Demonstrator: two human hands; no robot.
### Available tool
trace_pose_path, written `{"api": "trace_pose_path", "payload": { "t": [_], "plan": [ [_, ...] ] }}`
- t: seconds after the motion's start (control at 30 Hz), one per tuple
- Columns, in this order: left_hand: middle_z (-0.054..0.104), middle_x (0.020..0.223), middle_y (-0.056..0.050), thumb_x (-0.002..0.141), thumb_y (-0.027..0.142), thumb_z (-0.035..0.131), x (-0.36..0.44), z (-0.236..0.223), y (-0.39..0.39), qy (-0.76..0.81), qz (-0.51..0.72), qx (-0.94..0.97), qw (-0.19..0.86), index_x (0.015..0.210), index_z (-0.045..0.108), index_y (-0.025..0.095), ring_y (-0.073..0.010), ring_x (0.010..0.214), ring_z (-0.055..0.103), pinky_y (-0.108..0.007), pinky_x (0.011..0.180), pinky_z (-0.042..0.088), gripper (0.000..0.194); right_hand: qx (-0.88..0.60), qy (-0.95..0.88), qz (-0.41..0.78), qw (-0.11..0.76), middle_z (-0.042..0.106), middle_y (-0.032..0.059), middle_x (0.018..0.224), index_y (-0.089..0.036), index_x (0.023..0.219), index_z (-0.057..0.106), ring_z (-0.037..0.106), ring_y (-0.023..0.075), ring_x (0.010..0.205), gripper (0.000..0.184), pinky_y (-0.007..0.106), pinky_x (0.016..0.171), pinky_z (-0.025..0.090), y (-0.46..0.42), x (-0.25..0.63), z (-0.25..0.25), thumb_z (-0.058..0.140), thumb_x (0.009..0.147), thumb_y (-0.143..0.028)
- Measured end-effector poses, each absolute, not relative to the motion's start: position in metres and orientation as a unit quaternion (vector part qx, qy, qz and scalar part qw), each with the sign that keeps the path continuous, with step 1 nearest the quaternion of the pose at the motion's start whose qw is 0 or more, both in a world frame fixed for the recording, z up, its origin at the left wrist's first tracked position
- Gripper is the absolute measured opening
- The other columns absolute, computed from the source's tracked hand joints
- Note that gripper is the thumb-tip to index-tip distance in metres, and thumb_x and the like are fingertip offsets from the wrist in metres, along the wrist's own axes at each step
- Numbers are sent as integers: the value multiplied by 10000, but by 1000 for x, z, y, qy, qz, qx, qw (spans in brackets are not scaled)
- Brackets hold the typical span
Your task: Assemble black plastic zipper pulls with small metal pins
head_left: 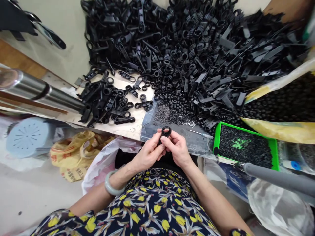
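Both of my hands meet in front of my body at the table's near edge. Between their fingers is a black plastic part with a ring-shaped end [166, 131]; the ring points away from me and the rest is covered by my fingers. My left hand [150, 151] grips it from the left side. From the right, my right hand [177, 147] presses on it with the thumb. Just beyond lie small piles of tiny dark pieces [162, 113] and a few silvery pins [189, 122] on a grey mat [150, 126]. A thin needle-like tool [200, 133] rests right of my hands.
A large heap of black plastic parts [172, 42] covers the table's back. Left of the mat is a smaller pile of ring-ended parts [105, 98]. A green tray [217, 139] of small black pieces stands at right, near a grey bar [278, 178]. A metal tube [36, 88] lies left.
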State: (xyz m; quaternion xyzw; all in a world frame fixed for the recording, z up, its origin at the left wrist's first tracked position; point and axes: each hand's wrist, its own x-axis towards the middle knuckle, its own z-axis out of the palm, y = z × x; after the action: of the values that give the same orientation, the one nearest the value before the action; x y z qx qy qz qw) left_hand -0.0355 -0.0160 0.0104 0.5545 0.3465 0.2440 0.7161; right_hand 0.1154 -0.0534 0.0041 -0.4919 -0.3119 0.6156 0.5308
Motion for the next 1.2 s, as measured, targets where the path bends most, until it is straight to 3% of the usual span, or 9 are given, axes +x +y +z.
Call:
{"api": "trace_pose_path", "payload": {
  "t": [0.17,0.3,0.43,0.73,0.87,1.03,1.2],
  "plan": [
    [569,807,3,1030,428,579,-30,7,-19,350,260,546,715,1419,560,209,-82,564,484,-175,491,431,447,-487,-315,622,526,752,39,966,-255,1271,709,626,143,579,468,282,482,568,-52,115,7,737,895,-531],
    [598,801,-11,1010,411,612,-38,15,-2,300,210,566,739,1308,639,176,-84,577,537,-173,508,467,380,-479,-347,629,504,700,-4,796,-233,1210,743,569,102,537,423,243,512,526,-48,126,11,758,884,-503],
    [686,949,-69,932,451,709,-40,22,5,251,190,533,785,1205,678,163,-153,762,664,-260,695,583,398,-496,-364,620,487,592,-47,648,-214,1233,754,502,85,497,437,213,478,441,-50,130,9,748,894,-489],
    [671,764,-14,929,502,704,-23,19,-17,404,260,556,678,827,659,156,-148,740,617,-240,712,484,364,-512,-363,604,490,591,-40,636,-202,1180,790,473,93,495,428,227,474,392,-47,122,-1,747,865,-488],
    [682,741,-15,930,501,715,-23,12,-8,389,270,541,695,927,699,155,-150,721,633,-248,718,490,346,-485,-365,628,488,582,-54,617,-196,1194,776,513,89,473,444,217,468,401,-40,131,-5,764,861,-490],
    [746,918,-76,920,443,747,-26,7,3,271,204,475,812,1232,712,168,-198,839,717,-327,869,556,418,-438,-342,681,478,580,-63,612,-193,1322,711,502,73,429,550,196,426,395,-43,146,-19,755,883,-522],
    [727,989,-79,988,407,657,-29,9,5,269,210,505,793,1326,683,196,-188,858,712,-315,866,565,399,-443,-325,672,496,732,-3,877,-279,1448,617,506,56,490,596,189,463,426,-49,142,-18,760,904,-475]
  ]
}}
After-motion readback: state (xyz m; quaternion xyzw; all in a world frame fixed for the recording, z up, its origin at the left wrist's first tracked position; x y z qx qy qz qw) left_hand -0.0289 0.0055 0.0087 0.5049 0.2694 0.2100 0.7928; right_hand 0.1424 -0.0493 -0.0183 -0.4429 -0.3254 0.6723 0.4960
